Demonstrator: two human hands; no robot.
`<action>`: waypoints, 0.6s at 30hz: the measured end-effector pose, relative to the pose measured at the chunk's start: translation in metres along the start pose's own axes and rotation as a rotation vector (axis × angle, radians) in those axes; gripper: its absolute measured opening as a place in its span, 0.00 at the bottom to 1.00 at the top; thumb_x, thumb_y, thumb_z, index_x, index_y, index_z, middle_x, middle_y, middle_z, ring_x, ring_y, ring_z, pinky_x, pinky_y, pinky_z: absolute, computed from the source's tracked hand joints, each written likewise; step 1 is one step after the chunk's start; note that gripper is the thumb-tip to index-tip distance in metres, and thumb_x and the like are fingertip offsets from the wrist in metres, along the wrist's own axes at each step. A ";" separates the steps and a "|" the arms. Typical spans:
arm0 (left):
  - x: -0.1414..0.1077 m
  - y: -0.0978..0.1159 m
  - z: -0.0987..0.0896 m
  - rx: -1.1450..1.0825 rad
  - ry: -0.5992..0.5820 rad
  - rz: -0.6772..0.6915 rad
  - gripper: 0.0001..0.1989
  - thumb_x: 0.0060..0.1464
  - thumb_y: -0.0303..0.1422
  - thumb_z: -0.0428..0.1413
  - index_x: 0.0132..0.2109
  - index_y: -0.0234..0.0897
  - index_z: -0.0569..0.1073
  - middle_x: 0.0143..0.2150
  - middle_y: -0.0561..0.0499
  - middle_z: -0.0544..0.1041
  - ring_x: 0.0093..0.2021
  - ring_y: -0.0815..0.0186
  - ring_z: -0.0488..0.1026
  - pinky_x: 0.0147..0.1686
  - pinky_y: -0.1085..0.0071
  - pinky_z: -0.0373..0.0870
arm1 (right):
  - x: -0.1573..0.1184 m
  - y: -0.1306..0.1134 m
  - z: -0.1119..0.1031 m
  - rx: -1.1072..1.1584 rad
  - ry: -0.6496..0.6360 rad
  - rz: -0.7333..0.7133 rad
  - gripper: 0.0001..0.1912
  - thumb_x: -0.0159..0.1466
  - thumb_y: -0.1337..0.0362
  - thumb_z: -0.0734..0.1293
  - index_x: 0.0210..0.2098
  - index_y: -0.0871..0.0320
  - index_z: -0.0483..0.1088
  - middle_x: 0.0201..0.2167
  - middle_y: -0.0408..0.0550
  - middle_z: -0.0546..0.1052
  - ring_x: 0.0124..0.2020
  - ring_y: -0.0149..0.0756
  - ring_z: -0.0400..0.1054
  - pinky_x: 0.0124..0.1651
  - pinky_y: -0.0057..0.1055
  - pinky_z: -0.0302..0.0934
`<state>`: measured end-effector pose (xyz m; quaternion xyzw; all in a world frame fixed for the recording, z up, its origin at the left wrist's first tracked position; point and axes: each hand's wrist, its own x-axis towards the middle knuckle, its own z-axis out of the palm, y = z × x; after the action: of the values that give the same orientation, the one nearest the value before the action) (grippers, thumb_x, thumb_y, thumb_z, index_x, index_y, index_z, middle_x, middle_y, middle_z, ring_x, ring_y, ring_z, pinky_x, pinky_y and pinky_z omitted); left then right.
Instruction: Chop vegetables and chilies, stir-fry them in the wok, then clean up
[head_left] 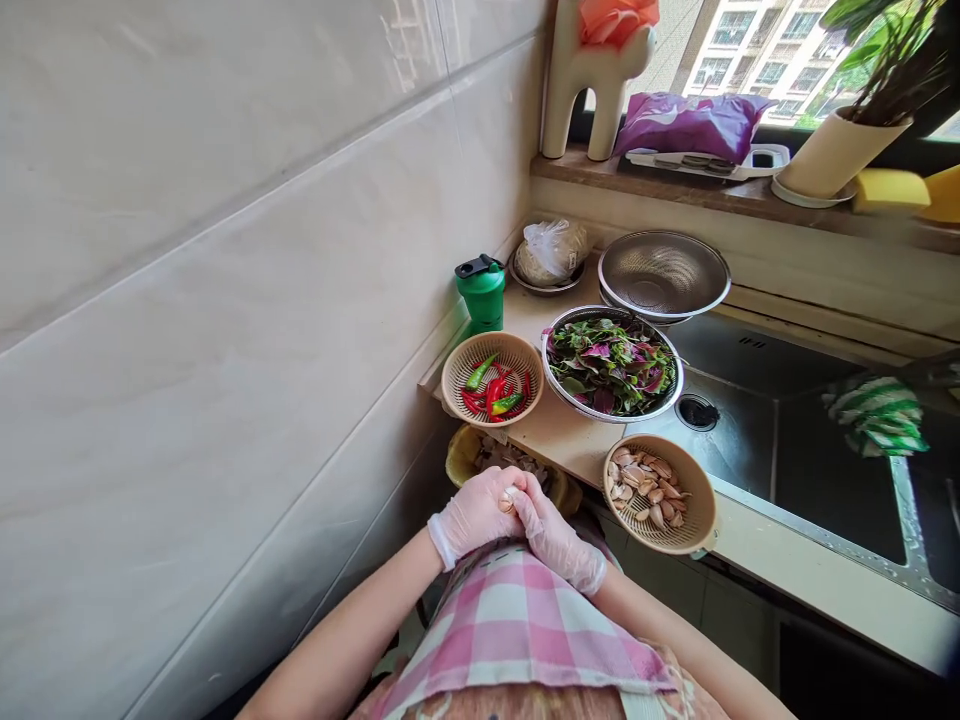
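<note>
My left hand (478,512) and my right hand (553,535), both in thin clear gloves, meet in front of my pink checked apron. Between their closed fingers a garlic clove (508,499) shows, gripped from both sides. Just beyond and below them is a yellowish bin (463,455) with pale peelings in it. To the right, a beige basket (701,490) holds many garlic cloves with their skins on. A second beige basket (455,372) with red and green chili peppers (496,390) stands at the counter's left end.
A metal colander (667,405) of purple-green leaves stands beside the sink (739,430), with another colander (667,270) behind. A green shaker bottle (481,293) and a bagged item (551,252) stand near the wall. A striped cloth (881,415) hangs over the sink divider.
</note>
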<state>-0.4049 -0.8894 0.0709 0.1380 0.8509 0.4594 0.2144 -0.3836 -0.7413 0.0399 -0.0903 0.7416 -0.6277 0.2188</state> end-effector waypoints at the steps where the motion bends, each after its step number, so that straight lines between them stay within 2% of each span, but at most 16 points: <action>1: 0.001 0.003 -0.002 0.039 -0.011 0.005 0.12 0.42 0.31 0.60 0.38 0.41 0.72 0.30 0.55 0.68 0.33 0.67 0.66 0.35 0.72 0.62 | 0.000 -0.002 -0.002 -0.012 -0.001 0.001 0.17 0.68 0.51 0.50 0.43 0.56 0.60 0.37 0.46 0.70 0.40 0.34 0.65 0.48 0.33 0.59; 3: 0.002 0.005 0.000 0.027 0.004 0.003 0.10 0.46 0.30 0.57 0.39 0.42 0.72 0.33 0.54 0.68 0.33 0.67 0.66 0.36 0.72 0.62 | 0.001 -0.005 -0.006 -0.021 -0.010 -0.009 0.16 0.68 0.53 0.51 0.45 0.57 0.59 0.39 0.47 0.70 0.41 0.34 0.65 0.49 0.33 0.59; 6: 0.002 0.002 0.017 -0.108 0.105 -0.035 0.10 0.47 0.28 0.56 0.40 0.39 0.70 0.38 0.52 0.69 0.35 0.67 0.66 0.36 0.72 0.64 | 0.001 -0.006 -0.010 -0.038 -0.014 0.022 0.13 0.68 0.57 0.52 0.47 0.56 0.58 0.41 0.47 0.71 0.43 0.34 0.66 0.49 0.32 0.59; 9: 0.000 -0.001 0.040 -0.235 0.234 -0.075 0.10 0.47 0.28 0.56 0.39 0.39 0.68 0.37 0.52 0.70 0.34 0.68 0.66 0.36 0.71 0.64 | -0.001 -0.003 -0.008 -0.129 0.070 0.146 0.10 0.64 0.65 0.52 0.43 0.56 0.59 0.36 0.47 0.72 0.39 0.35 0.67 0.46 0.32 0.60; 11: -0.002 -0.002 0.051 -0.303 0.273 -0.090 0.10 0.47 0.28 0.56 0.40 0.39 0.67 0.36 0.52 0.70 0.33 0.69 0.66 0.35 0.72 0.64 | -0.002 0.000 -0.004 -0.168 0.143 0.213 0.09 0.61 0.68 0.53 0.39 0.55 0.60 0.33 0.46 0.72 0.36 0.35 0.67 0.43 0.32 0.60; 14: -0.005 0.001 0.060 -0.371 0.281 -0.129 0.11 0.48 0.30 0.57 0.40 0.39 0.66 0.34 0.54 0.70 0.29 0.71 0.65 0.32 0.73 0.64 | -0.003 0.006 -0.001 -0.066 0.210 0.201 0.09 0.57 0.68 0.54 0.36 0.55 0.61 0.30 0.45 0.72 0.32 0.35 0.67 0.40 0.31 0.61; 18: -0.007 0.003 0.065 -0.422 0.321 -0.171 0.12 0.50 0.34 0.57 0.41 0.38 0.65 0.34 0.54 0.71 0.28 0.72 0.66 0.30 0.74 0.64 | 0.000 0.008 -0.005 0.130 0.279 0.148 0.07 0.58 0.65 0.53 0.31 0.55 0.61 0.28 0.44 0.70 0.32 0.34 0.65 0.37 0.30 0.63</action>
<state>-0.3667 -0.8438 0.0433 -0.0566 0.7681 0.6225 0.1389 -0.3851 -0.7350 0.0322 0.0671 0.7272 -0.6631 0.1646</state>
